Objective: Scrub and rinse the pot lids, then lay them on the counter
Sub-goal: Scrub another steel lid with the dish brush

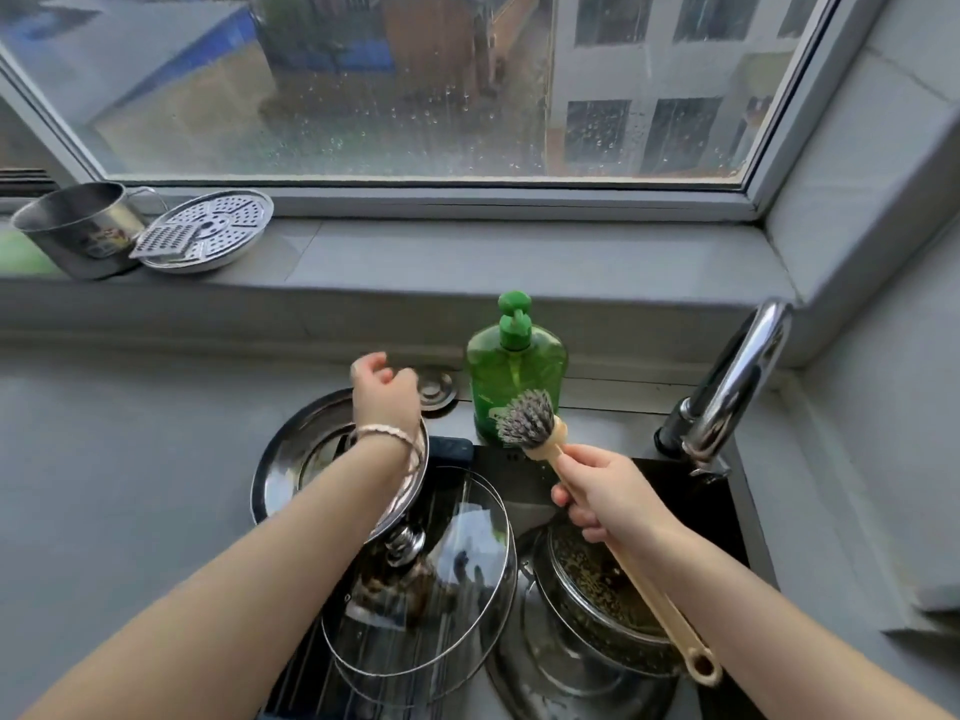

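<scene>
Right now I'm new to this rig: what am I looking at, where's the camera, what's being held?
There is no robot here. A person works with two bare hands, and the one picture comes from a wide-angle camera worn on the head, looking forward and down over a kitchen sink below a rain-spotted window.

The right hand grips a wooden-handled dish brush, bristles up. The left hand reaches over a steel pot lid that lies partly on the counter; whether it touches the lid I cannot tell. In the sink, a glass lid lies on a rack beside a dirty pot.

Behind stand a green soap dispenser and the faucet. On the sill sit a steel cup and a perforated steamer plate.
</scene>
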The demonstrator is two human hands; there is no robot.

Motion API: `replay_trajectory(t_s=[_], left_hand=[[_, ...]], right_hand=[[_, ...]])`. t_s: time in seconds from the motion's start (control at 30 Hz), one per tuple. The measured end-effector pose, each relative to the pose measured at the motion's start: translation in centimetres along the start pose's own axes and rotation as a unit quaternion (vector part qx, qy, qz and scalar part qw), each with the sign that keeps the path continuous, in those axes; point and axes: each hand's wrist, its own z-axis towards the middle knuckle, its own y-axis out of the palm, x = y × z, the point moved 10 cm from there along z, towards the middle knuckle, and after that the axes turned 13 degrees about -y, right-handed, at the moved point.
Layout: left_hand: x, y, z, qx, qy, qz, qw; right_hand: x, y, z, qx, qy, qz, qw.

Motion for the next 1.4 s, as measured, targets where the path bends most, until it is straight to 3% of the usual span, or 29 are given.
replay_trajectory(t_s=[0.07,0.13,0.2,0.27,0.4,0.6,0.87,1.03,1.17,1.3,1.4], left_hand=[[-9.7,-5.0,0.4,0.092,-0.188,-0.004,0.978],[-17.7,-8.4,0.0,0.141,-0.323,-0.028,0.936],[-21.7,-9.4,0.5,0.120,-0.365,-0.106,0.917],[-22.9,-8.0,1.2,0.046,-0.396,-0.205,0.894],[-22.9,-6.0,1.8,-0.030,-0.411,-0.333,0.848],[-21.7,-5.5,2.9,-0.042,-0.372,-0.349,0.859],[-16.7,-7.7,-2.9,-0.183,-0.260,-0.214,0.924],[-15.5,-5.4,-10.5,-0.318,-0.271,-0.104,0.903],[-15.4,-2.8,-15.5,-0.392,-0.253,-0.037,0.884],[-15.6,-0.5,-19.2,-0.434,-0.227,0.005,0.872],[-15.3,0.5,-21.4,-0.451,-0.222,-0.003,0.865]], right_hand=[[0.8,0.0,-1.2,-0.008,0.001,-0.014,1.000],[1.4,0.0,-2.5,-0.009,0.004,-0.021,1.000],[2.1,-0.2,-3.7,-0.002,0.008,-0.035,0.999],[2.9,-0.4,-4.5,0.007,0.014,-0.052,0.999],[3.8,-0.9,-5.7,0.020,0.023,-0.086,0.996],[4.1,-1.7,-7.0,0.015,0.015,-0.123,0.992],[2.6,-4.3,-8.9,0.013,-0.074,-0.305,0.949],[2.1,-3.8,-10.4,-0.022,-0.122,-0.389,0.913],[3.4,-3.2,-11.2,-0.061,-0.118,-0.477,0.869],[3.0,0.0,-12.9,-0.114,-0.185,-0.492,0.843],[2.3,-4.9,-11.2,-0.016,-0.154,-0.503,0.850]])
